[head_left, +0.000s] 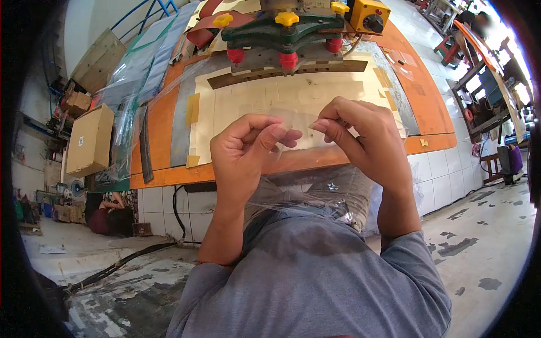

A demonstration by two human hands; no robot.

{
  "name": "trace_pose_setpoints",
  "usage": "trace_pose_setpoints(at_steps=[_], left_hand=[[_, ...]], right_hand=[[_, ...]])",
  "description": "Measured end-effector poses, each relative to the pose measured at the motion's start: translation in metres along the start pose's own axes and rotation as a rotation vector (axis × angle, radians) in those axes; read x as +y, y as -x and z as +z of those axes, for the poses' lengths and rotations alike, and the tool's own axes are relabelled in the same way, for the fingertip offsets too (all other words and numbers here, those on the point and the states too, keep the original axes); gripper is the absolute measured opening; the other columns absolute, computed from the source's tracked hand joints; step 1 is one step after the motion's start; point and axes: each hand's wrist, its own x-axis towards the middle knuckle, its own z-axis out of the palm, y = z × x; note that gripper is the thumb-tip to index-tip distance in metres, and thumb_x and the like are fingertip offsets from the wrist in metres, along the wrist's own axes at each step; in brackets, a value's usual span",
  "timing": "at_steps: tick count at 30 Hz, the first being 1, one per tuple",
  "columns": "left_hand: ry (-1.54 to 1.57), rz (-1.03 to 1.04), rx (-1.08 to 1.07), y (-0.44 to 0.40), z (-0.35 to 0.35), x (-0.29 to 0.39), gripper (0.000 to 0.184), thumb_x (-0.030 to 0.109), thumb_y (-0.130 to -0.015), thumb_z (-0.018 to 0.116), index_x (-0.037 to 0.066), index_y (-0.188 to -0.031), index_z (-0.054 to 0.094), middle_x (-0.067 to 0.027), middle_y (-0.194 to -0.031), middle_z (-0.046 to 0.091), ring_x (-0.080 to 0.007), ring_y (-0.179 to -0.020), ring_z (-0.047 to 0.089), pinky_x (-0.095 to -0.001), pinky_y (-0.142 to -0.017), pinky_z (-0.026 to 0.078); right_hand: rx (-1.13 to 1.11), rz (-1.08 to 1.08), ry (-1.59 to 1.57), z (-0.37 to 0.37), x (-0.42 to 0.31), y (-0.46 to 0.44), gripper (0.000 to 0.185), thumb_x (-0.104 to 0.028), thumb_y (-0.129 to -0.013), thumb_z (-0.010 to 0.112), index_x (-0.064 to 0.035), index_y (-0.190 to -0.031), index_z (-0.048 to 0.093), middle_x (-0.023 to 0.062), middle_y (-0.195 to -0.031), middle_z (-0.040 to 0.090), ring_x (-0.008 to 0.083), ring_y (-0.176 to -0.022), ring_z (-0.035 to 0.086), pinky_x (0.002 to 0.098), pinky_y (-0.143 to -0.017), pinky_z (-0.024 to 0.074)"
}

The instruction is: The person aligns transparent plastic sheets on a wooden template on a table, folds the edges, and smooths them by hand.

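Workshop, left edge: pale walls and cluttered shelves, with a cardboard box (91,141) at middle left and a person (100,225) low down at lower left.
Table, left side: orange tabletop (160,147) under a dark strip (146,143) lying near its corner.
Left hand: raised at the centre (239,149), thumb and forefinger pinched on clear film (318,207) – probably by the tips so the thin material can be felt. The film shows faintly by the fingers and bunches over the lap, at the lower middle.
Pale sheet: beyond the hands (262,96), its edges carrying yellow tape (193,110), likely to keep it from sliding.
Press: top centre, a green bracket (253,35) with yellow knobs above a long metal bar (338,67); the knobs presumably let the bar's mounting be adjusted.
Right hand: just right of centre (369,127), thumb and fingertips together – I cannot tell what, if anything, is between them. Both hands are apart, seemingly held up for close sight.
Control box: yellow (369,16), upper right of centre, perhaps placed there for easy reach.
Right edge: tiled floor (445,166) and a bench (479,96).
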Motion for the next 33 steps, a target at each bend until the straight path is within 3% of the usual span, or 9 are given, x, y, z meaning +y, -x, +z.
trace_pose_setpoints(at_steps=[6, 12, 14, 15, 18, 21, 24, 33], left_hand=[[-0.011, -0.026, 0.010, 0.000, 0.002, 0.001, 0.019, 0.019, -0.101, 0.072, 0.000, -0.105, 0.072, -0.0149, -0.091, 0.080, -0.0169, -0.078, 0.075, -0.0272, -0.070, 0.052], [-0.048, 0.003, 0.005, 0.001, -0.001, 0.001, 0.017, 0.016, -0.101, 0.071, 0.000, -0.105, 0.071, -0.0148, -0.091, 0.079, -0.0174, -0.078, 0.075, -0.0293, -0.070, 0.054], [-0.107, 0.138, 0.062, 0.000, -0.009, 0.001, 0.014, 0.011, -0.102, 0.070, -0.002, -0.106, 0.071, -0.0140, -0.091, 0.079, -0.0159, -0.080, 0.074, -0.0277, -0.070, 0.055], [-0.095, 0.133, 0.049, 0.000, -0.016, 0.001, 0.014, 0.011, -0.102, 0.070, -0.002, -0.106, 0.071, -0.0140, -0.091, 0.079, -0.0159, -0.080, 0.074, -0.0277, -0.070, 0.055], [-0.129, 0.310, 0.140, 0.001, -0.042, 0.005, 0.013, 0.010, -0.101, 0.069, -0.003, -0.105, 0.070, -0.0160, -0.089, 0.078, -0.0184, -0.076, 0.073, -0.0284, -0.069, 0.055], [-0.203, 0.402, 0.221, 0.006, -0.061, 0.012, 0.014, 0.010, -0.101, 0.068, -0.004, -0.105, 0.069, -0.0181, -0.089, 0.077, -0.0208, -0.073, 0.073, -0.0293, -0.068, 0.055], [-0.256, 0.444, 0.267, 0.011, -0.077, 0.015, 0.018, 0.015, -0.100, 0.072, -0.001, -0.105, 0.069, -0.0154, -0.088, 0.075, -0.0237, -0.076, 0.072, -0.0354, -0.069, 0.058], [-0.260, 0.499, 0.263, 0.011, -0.093, 0.019, 0.019, 0.016, -0.100, 0.073, -0.001, -0.105, 0.069, -0.0165, -0.090, 0.075, -0.0229, -0.074, 0.071, -0.0355, -0.070, 0.059]], right_hand=[[0.043, -0.006, 0.038, 0.002, 0.000, 0.001, 0.016, -0.012, -0.094, 0.077, 0.0000, -0.088, 0.068, 0.0081, -0.072, 0.067, 0.0186, -0.064, 0.065, 0.0318, -0.059, 0.0483], [0.050, -0.036, 0.081, -0.003, 0.000, 0.003, 0.014, -0.012, -0.090, 0.079, -0.0007, -0.089, 0.070, 0.0097, -0.077, 0.068, 0.0210, -0.072, 0.068, 0.0340, -0.064, 0.0500], [0.124, -0.112, 0.002, -0.010, 0.005, 0.003, 0.017, -0.019, -0.090, 0.079, -0.0063, -0.095, 0.070, 0.0103, -0.082, 0.070, 0.0303, -0.078, 0.070, 0.0400, -0.069, 0.0524], [0.126, -0.099, 0.016, -0.015, 0.011, 0.005, 0.017, -0.019, -0.090, 0.079, -0.0063, -0.095, 0.070, 0.0103, -0.082, 0.070, 0.0303, -0.078, 0.070, 0.0400, -0.069, 0.0524], [0.267, -0.063, -0.037, -0.035, 0.032, 0.021, 0.021, -0.010, -0.089, 0.080, -0.0015, -0.107, 0.072, 0.0111, -0.104, 0.076, 0.0248, -0.099, 0.074, 0.0349, -0.084, 0.0550], [0.352, 0.059, -0.002, -0.045, 0.051, 0.038, 0.024, -0.012, -0.090, 0.080, -0.0020, -0.110, 0.071, 0.0101, -0.110, 0.076, 0.0250, -0.108, 0.072, 0.0376, -0.094, 0.0528], [0.350, 0.081, -0.057, -0.042, 0.064, 0.048, 0.025, -0.014, -0.090, 0.080, -0.0028, -0.111, 0.071, 0.0099, -0.114, 0.075, 0.0262, -0.112, 0.070, 0.0392, -0.098, 0.0515], [0.177, -0.098, -0.030, -0.028, 0.049, 0.029, 0.027, -0.019, -0.088, 0.083, -0.0082, -0.111, 0.073, 0.0119, -0.126, 0.069, 0.0322, -0.118, 0.066, 0.0411, -0.099, 0.0518]])
